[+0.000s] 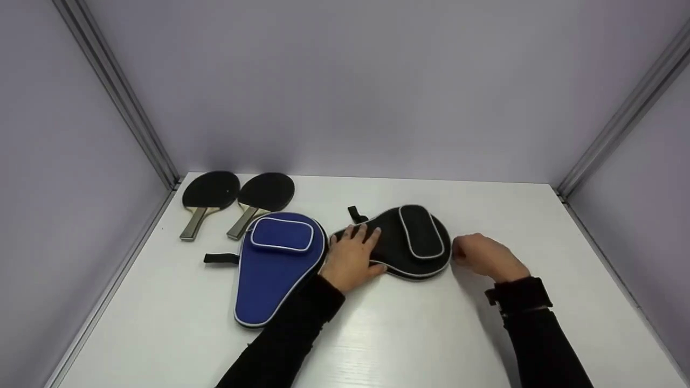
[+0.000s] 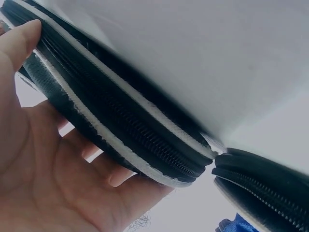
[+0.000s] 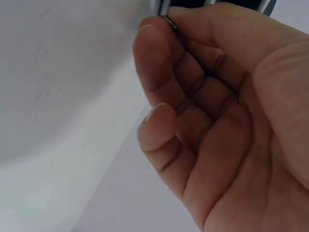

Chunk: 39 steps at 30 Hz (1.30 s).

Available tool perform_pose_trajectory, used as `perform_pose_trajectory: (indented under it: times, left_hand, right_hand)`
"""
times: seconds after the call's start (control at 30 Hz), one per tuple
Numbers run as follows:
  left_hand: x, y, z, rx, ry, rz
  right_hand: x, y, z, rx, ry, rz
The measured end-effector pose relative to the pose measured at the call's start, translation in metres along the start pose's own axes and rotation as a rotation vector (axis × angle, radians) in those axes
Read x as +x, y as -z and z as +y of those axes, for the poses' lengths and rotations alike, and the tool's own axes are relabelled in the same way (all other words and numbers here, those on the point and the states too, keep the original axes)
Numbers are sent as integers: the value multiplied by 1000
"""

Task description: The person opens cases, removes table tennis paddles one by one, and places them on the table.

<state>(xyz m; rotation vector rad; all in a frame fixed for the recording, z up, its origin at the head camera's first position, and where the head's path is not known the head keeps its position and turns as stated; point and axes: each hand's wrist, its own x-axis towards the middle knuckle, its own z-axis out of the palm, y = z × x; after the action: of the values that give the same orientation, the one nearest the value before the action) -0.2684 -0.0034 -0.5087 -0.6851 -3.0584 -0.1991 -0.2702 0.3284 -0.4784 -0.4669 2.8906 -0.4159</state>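
A black table tennis paddle case (image 1: 387, 237) with pale piping and a small front pocket lies on its back, its rounded end to the right. My left hand (image 1: 351, 261) rests on its narrow end, fingers spread over the top and the thumb along the near side. The left wrist view shows the closed zipper (image 2: 140, 130) running along that side. At the rounded end my right hand (image 1: 488, 257) has its fingers curled. Its thumb and forefinger pinch a small metal zipper pull (image 3: 170, 21), mostly hidden between the fingertips.
A blue paddle case (image 1: 269, 285) lies left of the black one, its black strap (image 1: 221, 258) pointing left. Two black paddles, one on the left (image 1: 211, 188) and one beside it (image 1: 268, 191), lie at the back left of the white table (image 1: 399, 339). Walls enclose the back and sides.
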Motion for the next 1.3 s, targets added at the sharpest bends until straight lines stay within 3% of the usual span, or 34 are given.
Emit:
perform_pose_trajectory:
  times: [0.2, 0.47, 0.83, 1.1, 1.3]
  left_hand:
    - [0, 0, 0, 1, 0, 8]
    - [-1, 2, 0, -7, 1, 3]
    - [-2, 3, 1, 82, 1, -5]
    - [-5, 7, -2, 116, -67, -7]
    - [-6, 13, -2, 78, -126, -80]
  right_hand:
    - [-4, 4, -11, 44, 1, -69]
    - [-8, 8, -32, 124, -1, -221]
    - [-10, 2, -43, 101, 14, -156]
    - [-5, -1, -37, 81, -1, -105]
    - [-3, -2, -29, 23, -20, -19]
